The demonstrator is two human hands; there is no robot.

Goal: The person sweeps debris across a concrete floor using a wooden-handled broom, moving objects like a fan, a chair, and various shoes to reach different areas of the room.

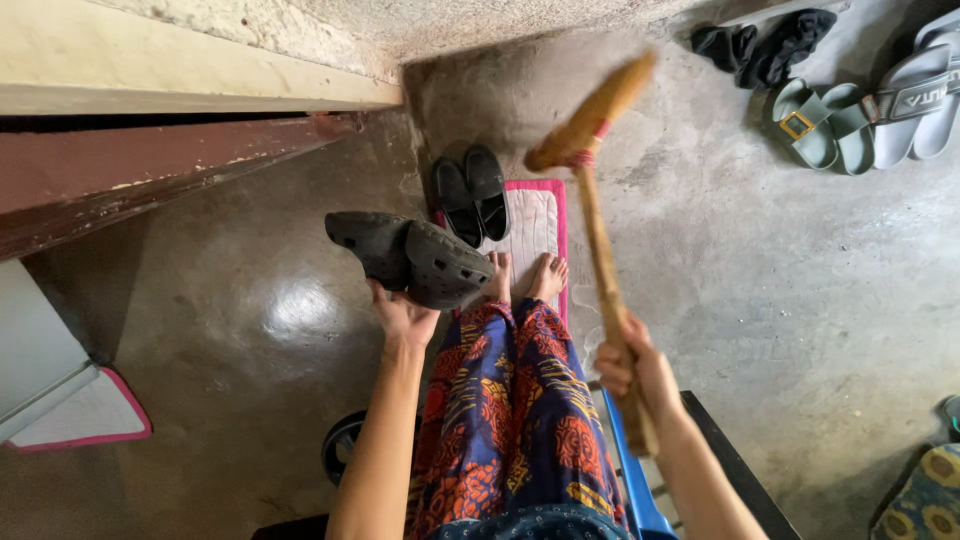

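My left hand (402, 318) holds up a pair of dark clog shoes (410, 258), soles showing, above the polished concrete floor left of my legs. My right hand (632, 370) grips the wooden handle of a broom (590, 150), whose straw-coloured head is raised and points up and right over the floor. My bare feet (528, 277) stand on a white mat with a pink border (540, 220). A pair of black slippers (470, 192) rests at the mat's far left corner.
Pale green sandals (820, 122), grey slides (925, 95) and dark cloth (765, 45) lie at the far right. A reddish doorstep and cream wall (180, 90) run along the left. Another pink-edged mat (85, 415) lies lower left; a blue and black object (640, 490) is behind my right leg.
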